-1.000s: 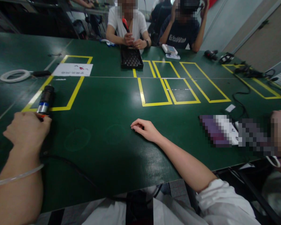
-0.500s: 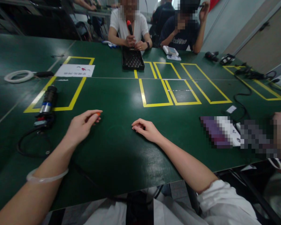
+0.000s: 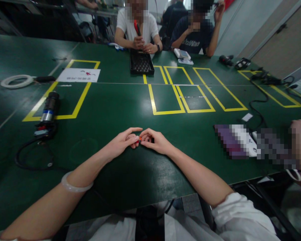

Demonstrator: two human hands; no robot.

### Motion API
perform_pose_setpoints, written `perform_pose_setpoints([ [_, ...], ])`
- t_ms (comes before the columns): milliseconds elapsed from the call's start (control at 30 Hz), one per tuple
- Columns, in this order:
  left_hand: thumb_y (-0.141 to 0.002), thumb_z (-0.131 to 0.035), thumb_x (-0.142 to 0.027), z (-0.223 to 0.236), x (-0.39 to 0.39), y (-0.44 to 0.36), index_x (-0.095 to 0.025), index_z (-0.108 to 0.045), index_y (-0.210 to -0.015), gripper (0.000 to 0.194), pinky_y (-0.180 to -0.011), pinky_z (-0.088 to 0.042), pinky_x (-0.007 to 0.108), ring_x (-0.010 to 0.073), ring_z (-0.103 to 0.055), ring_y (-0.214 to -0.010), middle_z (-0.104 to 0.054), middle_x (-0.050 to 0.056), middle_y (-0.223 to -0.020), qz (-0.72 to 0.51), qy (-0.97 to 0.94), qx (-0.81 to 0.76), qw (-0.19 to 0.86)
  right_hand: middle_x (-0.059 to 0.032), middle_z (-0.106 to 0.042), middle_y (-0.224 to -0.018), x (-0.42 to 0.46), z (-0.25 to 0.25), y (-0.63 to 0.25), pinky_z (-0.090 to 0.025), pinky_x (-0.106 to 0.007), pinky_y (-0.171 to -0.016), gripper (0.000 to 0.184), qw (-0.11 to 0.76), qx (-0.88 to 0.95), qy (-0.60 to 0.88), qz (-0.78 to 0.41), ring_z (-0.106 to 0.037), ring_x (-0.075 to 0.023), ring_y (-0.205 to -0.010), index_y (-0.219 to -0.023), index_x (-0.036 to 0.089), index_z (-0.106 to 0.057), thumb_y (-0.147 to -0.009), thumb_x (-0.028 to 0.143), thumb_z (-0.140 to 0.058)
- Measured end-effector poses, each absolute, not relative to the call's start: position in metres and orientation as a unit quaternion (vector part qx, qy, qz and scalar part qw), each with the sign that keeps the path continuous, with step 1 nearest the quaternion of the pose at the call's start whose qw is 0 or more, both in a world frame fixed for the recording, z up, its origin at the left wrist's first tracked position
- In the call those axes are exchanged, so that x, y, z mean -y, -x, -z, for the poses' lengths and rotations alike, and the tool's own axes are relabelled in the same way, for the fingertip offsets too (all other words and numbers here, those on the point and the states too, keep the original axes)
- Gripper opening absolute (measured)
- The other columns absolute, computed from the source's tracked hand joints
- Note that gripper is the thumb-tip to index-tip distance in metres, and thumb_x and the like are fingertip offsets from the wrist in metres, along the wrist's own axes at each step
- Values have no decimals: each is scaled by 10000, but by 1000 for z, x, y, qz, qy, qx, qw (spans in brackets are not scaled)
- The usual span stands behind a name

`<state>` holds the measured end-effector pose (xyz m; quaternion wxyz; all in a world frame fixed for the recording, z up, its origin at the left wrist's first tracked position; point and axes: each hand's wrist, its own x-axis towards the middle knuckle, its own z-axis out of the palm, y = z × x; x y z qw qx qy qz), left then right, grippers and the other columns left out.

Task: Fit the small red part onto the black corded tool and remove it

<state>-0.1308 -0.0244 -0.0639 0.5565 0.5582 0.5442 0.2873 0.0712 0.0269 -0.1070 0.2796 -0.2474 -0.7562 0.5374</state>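
Head view shows a small red-orange piece (image 3: 139,139) over the desk (image 3: 110,103), on the wearer's side of the tray (image 3: 142,71) and roughly in line with it. The left hand (image 3: 122,143) pinches it between thumb and fingers; the right hand (image 3: 159,142) has its fingers curled up to the piece's other side, though whether they grip or only touch, I cannot tell. So small, it is probably light and fairly stiff, easy to drop, and best taken by its ends with the fingertips; its surface is too hidden to judge. Open room runs from the hands toward the tray, up to the tape (image 3: 169,112). Left of the tray and nearer, the cylinder (image 3: 49,107) and its cord (image 3: 32,168) limit sideways movement; the desk's near edge lies opposite the tray, under the forearms.
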Motion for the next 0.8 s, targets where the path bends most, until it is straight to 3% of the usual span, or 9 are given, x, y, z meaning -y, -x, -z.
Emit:
perform_pose_setpoints([
  [200, -876, -576, -488, 68, 25, 131, -143, -465, -1403, 640, -730, -462, 298, 162, -583, -720, -610, 4, -725, -288, -552, -544, 563, 6, -651, -842, -27, 105, -70, -449, -234, -668, 294, 265, 756, 230, -552, -573, -102, -708, -1052, 174, -574, -847, 347, -692],
  [333, -875, -586, -482, 70, 24, 129, -140, -478, -1373, 614, -728, -480, 302, 162, -594, -723, -622, 14, -729, -294, -538, -542, 575, -3, -649, -836, -26, 106, -70, -442, -234, -660, 241, 274, 746, 237, -558, -575, -105, -714, -1016, 169, -572, -891, 364, -640],
  [567, -889, -561, -487, 74, 26, 123, -140, -583, -1015, 370, -723, -506, 287, 159, -619, -802, -639, 56, -857, -352, -486, -529, 600, 4, -638, -774, -27, 108, -68, -459, -235, -651, 342, 298, 686, 286, -599, -573, -100, -668, -928, 166, -582, -903, 507, -594],
  [800, -886, -574, -472, 73, 30, 124, -145, -602, -993, 345, -774, -514, 313, 165, -621, -822, -644, 60, -877, -353, -508, -518, 591, 14, -620, -663, -28, 108, -68, -441, -226, -598, 399, 301, 678, 305, -597, -553, -96, -592, -843, 160, -598, -904, 553, -574],
])
